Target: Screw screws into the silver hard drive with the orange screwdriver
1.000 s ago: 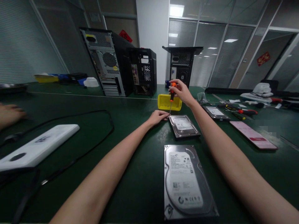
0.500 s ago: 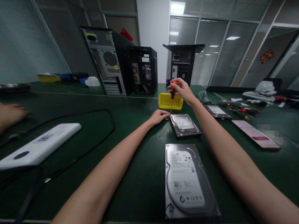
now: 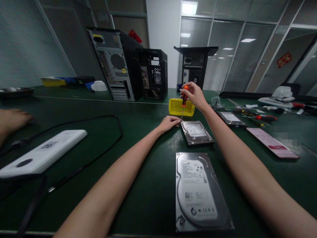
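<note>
My right hand is closed around the orange and black handle of a screwdriver, which stands nearly upright. Its tip meets the far left corner of a hard drive lying flat. At that same corner my left hand has its fingers pressed together; what they pinch, if anything, is too small to name. Just behind the drive is a yellow tray. Nearer to me lies a larger-looking hard drive with a white label, untouched by either hand.
Computer cases stand at the back. On the right are another drive, a pink-screened phone and pliers. A white device and black cable lie left, near another person's hand.
The screwdriver's handle leans slightly further right in my right hand. My left hand stays at the drive's corner. The whole view has shifted a little.
</note>
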The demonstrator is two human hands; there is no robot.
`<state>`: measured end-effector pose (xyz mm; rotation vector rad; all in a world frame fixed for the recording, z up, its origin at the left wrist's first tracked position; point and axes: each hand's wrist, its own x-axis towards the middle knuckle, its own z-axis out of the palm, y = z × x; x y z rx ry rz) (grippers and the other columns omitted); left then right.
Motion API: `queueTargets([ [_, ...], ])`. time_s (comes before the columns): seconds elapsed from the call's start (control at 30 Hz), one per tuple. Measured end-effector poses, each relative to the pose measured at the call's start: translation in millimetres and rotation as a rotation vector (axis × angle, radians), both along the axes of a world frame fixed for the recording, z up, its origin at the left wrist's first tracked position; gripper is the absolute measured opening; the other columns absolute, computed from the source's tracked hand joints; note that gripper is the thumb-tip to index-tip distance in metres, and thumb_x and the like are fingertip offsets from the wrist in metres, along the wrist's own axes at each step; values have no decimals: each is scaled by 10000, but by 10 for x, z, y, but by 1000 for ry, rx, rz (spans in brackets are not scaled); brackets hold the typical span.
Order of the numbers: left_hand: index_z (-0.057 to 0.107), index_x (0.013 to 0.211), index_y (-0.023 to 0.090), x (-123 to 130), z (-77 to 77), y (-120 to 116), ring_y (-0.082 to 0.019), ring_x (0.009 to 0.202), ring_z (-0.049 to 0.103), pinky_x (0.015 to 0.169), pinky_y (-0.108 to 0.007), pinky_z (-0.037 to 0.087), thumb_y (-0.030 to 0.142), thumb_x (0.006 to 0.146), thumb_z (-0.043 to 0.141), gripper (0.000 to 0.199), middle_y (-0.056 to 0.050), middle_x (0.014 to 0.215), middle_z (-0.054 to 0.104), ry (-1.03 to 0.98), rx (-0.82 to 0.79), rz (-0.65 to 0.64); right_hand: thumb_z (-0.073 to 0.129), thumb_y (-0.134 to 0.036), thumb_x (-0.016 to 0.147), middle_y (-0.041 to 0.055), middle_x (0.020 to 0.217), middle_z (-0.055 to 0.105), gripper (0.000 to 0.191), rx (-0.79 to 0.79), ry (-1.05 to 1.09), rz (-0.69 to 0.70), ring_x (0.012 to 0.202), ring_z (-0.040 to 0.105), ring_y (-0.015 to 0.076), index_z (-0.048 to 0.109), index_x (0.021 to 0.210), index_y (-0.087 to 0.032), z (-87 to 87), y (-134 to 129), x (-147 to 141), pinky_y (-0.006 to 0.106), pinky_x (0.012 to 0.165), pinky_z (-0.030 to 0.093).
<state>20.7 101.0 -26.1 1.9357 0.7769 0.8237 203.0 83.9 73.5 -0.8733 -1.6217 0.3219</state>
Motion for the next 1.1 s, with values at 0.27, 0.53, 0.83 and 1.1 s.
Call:
queueTargets([
  [0.27,740,1009,96,4,1,3,-155,770,661,777,-296,516,342,802,662,331,-118,965,743,-1,8,-5,643,-459,778,39,896,633,322,-20,12,-2,833,619,179,562,973,-216,-5,8,-24,318,749,514],
  [0.53,747,998,101,5,-4,13,-146,737,650,736,-268,503,343,802,655,325,-98,916,748,11,37,1,677,-467,747,21,850,622,349,-35,34,26,791,607,150,555,927,-194,4,12,-107,281,713,504],
  [0.83,742,1019,99,4,-2,9,-139,731,640,737,-271,499,340,810,651,332,-106,945,745,5,27,-2,666,-473,777,-24,762,586,355,-32,87,100,699,614,132,516,999,-241,-42,89,-106,276,660,507],
  [1.1,742,1032,110,-10,-12,0,-165,786,664,760,-285,515,375,797,669,362,-109,976,746,3,8,10,626,-429,821,-5,770,590,273,30,-8,69,732,619,144,561,983,-219,-31,79,-27,293,705,504],
])
